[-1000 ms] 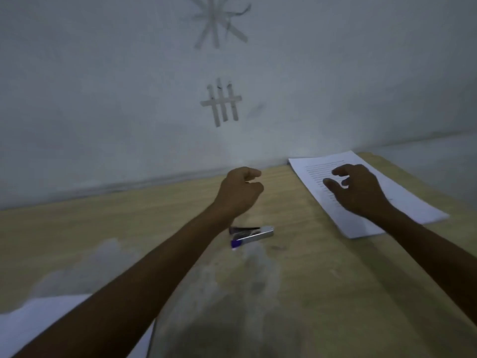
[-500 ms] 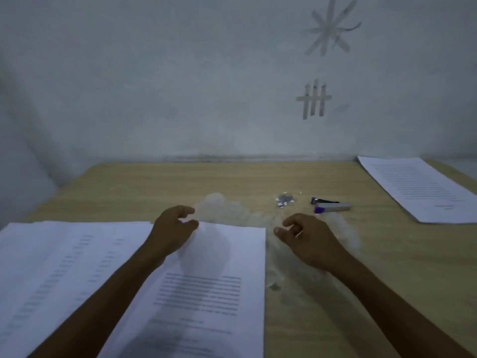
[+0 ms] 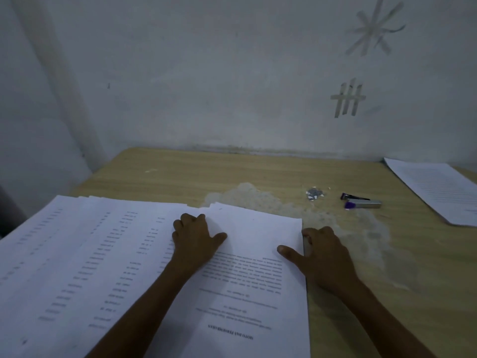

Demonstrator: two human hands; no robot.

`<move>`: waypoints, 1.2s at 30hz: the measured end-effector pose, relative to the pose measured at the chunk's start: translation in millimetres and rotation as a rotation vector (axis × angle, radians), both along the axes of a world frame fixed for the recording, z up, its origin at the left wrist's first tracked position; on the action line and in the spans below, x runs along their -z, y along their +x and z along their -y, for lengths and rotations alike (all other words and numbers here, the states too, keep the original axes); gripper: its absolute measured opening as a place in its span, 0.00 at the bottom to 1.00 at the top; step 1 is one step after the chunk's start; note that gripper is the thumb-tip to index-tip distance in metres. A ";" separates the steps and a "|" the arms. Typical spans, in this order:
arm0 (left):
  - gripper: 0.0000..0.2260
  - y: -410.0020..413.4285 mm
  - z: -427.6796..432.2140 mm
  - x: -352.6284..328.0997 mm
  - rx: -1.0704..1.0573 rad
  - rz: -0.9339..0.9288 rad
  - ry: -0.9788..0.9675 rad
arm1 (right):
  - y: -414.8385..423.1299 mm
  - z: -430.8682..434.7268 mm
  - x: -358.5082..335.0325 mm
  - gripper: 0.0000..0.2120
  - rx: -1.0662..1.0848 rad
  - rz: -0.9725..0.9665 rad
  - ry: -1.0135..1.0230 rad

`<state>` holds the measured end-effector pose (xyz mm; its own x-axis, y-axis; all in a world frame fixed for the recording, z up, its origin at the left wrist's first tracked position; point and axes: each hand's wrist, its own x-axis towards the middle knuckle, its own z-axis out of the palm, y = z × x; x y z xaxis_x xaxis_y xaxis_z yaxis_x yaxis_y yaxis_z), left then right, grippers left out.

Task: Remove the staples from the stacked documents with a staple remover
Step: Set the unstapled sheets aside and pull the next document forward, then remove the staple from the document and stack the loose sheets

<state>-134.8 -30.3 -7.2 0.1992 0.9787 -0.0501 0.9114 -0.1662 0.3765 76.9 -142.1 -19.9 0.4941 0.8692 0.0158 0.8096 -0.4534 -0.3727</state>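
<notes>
A stapled white document [image 3: 253, 280] with printed text lies in front of me on the wooden table [image 3: 232, 171], overlapping a spread stack of documents [image 3: 77, 254] on the left. My left hand [image 3: 196, 239] holds the document's upper left edge, fingers curled there and thumb spread on the page. My right hand [image 3: 325, 254] grips its right edge, thumb on top and fingers curled at the side. The staple remover [image 3: 361, 201], black and silver with a purple end, lies untouched on the table to the upper right of my right hand.
A small heap of pulled staples [image 3: 315, 193] sits just left of the remover. Another document [image 3: 438, 192] lies at the table's far right. A worn pale patch marks the tabletop by my right hand. The wall runs along the table's back and left edges.
My view swung left from the right-hand document to the stack. Both hands came back toward me and took hold of the top document's two sides. The remover stayed where it was.
</notes>
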 end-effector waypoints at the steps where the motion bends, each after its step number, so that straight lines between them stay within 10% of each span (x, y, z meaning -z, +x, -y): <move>1: 0.30 1.6 1.0 0.5 0.003 -0.022 0.010 | -0.5 0.2 0.8 0.39 0.004 0.007 -0.002; 16: 0.36 9.4 -4.1 -7.0 -0.053 0.147 -0.151 | 4.0 -2.5 3.1 0.31 0.002 -0.431 0.290; 36: 0.15 19.1 -9.8 6.2 -0.128 0.479 -0.118 | 7.9 14.6 12.2 0.28 0.060 -0.821 0.638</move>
<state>-115.8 -20.5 -13.5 0.1053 0.9899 -0.0944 0.6422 0.0048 0.7665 84.9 -156.7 -32.1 0.6030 0.7910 0.1030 0.1808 -0.0097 -0.9835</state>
